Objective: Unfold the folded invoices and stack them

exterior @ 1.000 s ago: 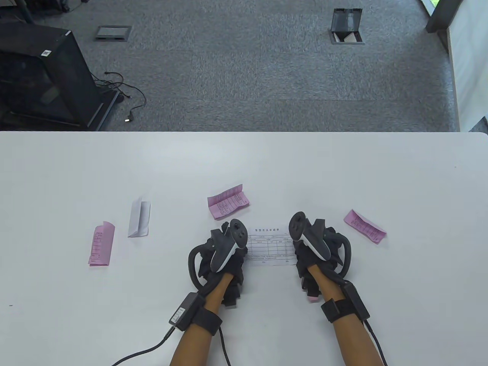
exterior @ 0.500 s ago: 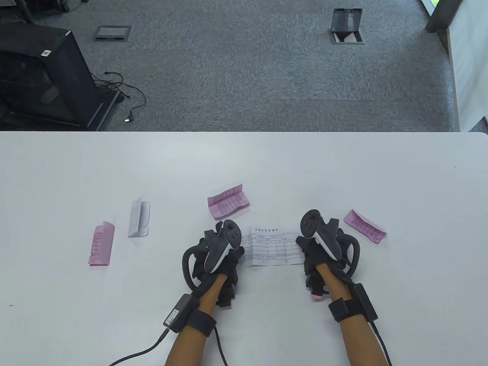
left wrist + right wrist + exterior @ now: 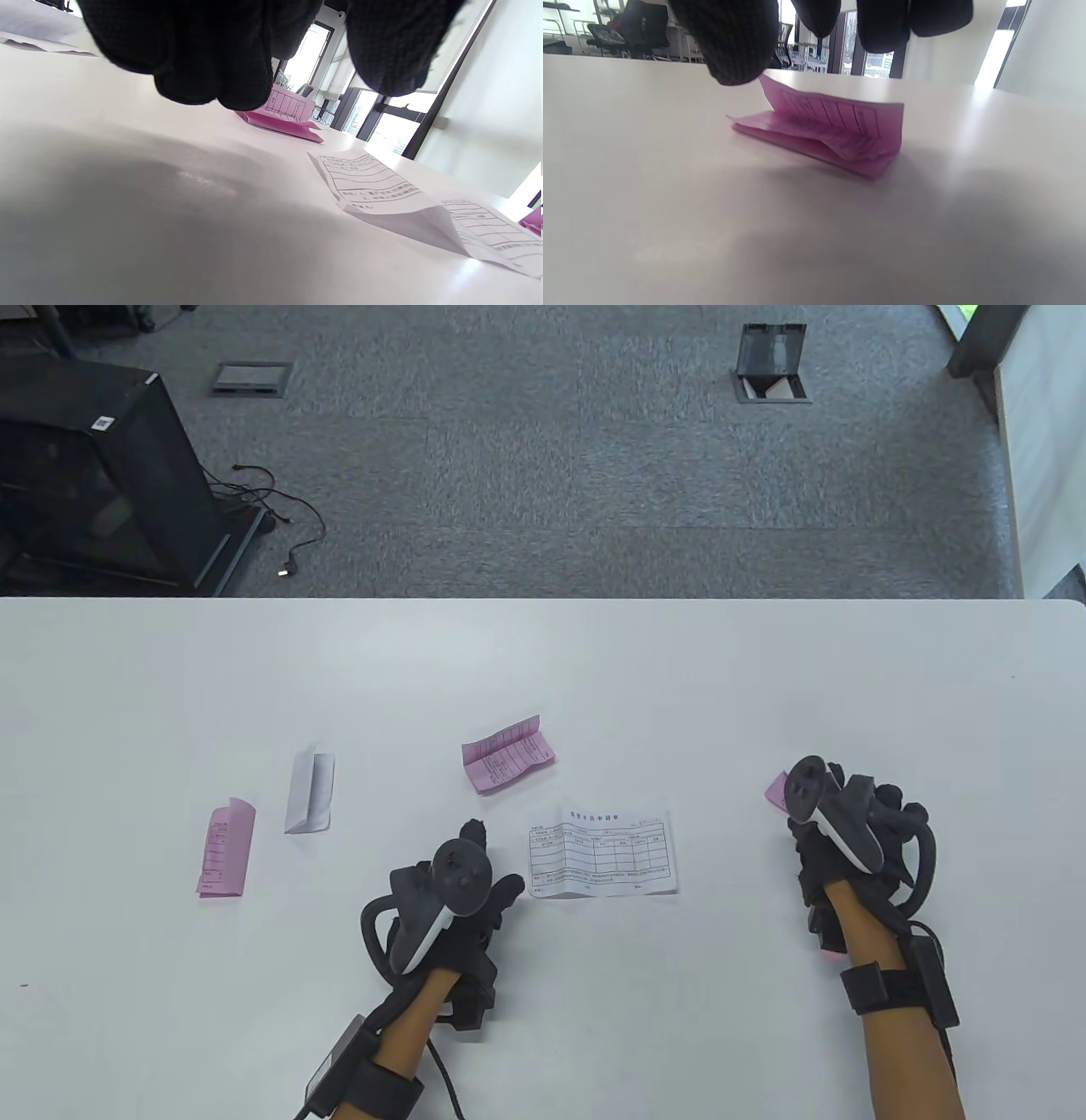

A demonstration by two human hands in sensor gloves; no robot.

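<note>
A creased white printed invoice (image 3: pixel 603 853) is laid unfolded on the smooth white counter (image 3: pixel 764 670). Nothing is held: the left hand (image 3: pixel 458 899) hangs relaxed, and right fingers (image 3: pixel 734 42) hover over a folded pink slip (image 3: pixel 831 131).

I am seeing the unfolded invoice (image 3: pixel 603 853) lying on the table (image 3: pixel 764 678); three folded invoices (image 3: pixel 310 790) lying to its left and behind, one folded invoice (image 3: pixel 835 129) lying to its right.
</note>
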